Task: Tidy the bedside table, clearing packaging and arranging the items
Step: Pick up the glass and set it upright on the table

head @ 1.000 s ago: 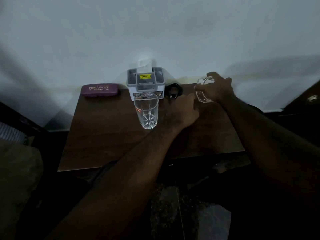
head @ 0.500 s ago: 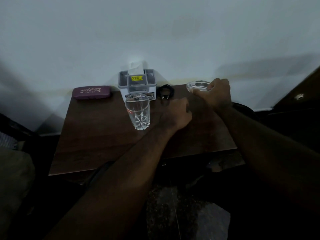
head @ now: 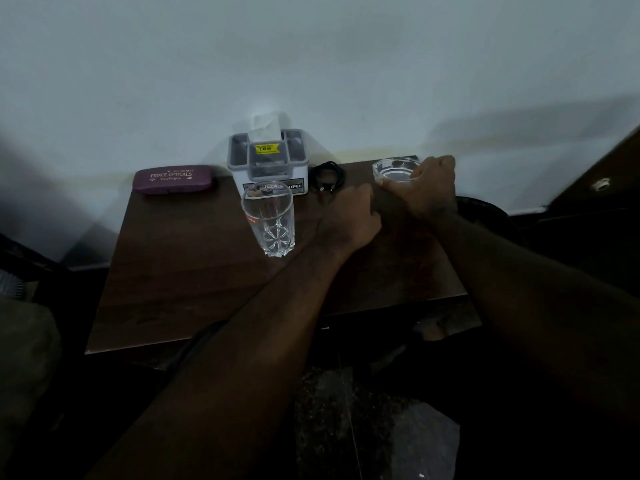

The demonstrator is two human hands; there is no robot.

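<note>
- Dim room, pale wall (head: 311,64) — dark wooden bedside table (head: 194,278) pushed against it.
- Right hand (head: 433,188) clasps a glass ashtray (head: 394,169) at the table's back right corner.
- Left hand (head: 349,220) — curled closed, empty, resting beside a tumbler (head: 270,220).

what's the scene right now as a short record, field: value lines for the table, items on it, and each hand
table: dark wood bedside table against a pale wall
back row: purple glasses case, grey organiser box, coiled black cable
front of box: empty drinking glass, upright
right hand: gripping a clear glass ashtray at the back right corner
left hand: closed loosely, resting on the table, holding nothing visible
</note>
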